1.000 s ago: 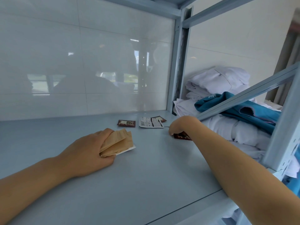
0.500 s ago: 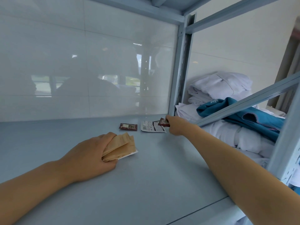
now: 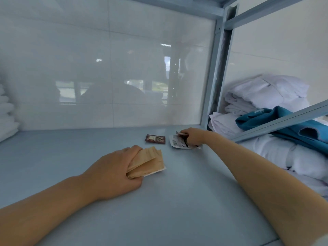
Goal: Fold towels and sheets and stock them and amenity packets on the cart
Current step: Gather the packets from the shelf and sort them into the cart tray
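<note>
The pale blue metal shelf surface (image 3: 88, 153) lies bare and open to my left, back to the glossy white tiled wall (image 3: 106, 77). Ahead, a small dark red sachet (image 3: 155, 139) and a white printed packet (image 3: 177, 144) lie in the way. The blue-grey steel upright post (image 3: 215, 77) and slanted brace (image 3: 284, 119) close off my right, with piled white linens (image 3: 266, 93) behind.

Left hand (image 3: 113, 172) curled; right hand (image 3: 193, 136) outstretched, clenched.

Shelf (image 3: 177, 201), lower frame, was smooth matt painted metal, as was the upright post (image 3: 215, 71). Back wall (image 3: 106, 68), upper left, was glossy tile w/ reflections. Tan packets (image 3: 149, 162) looked like matt kraft paper; dark sachet (image 3: 155, 139) glossy foil. Linens (image 3: 266, 89) at right were soft cloth.
</note>
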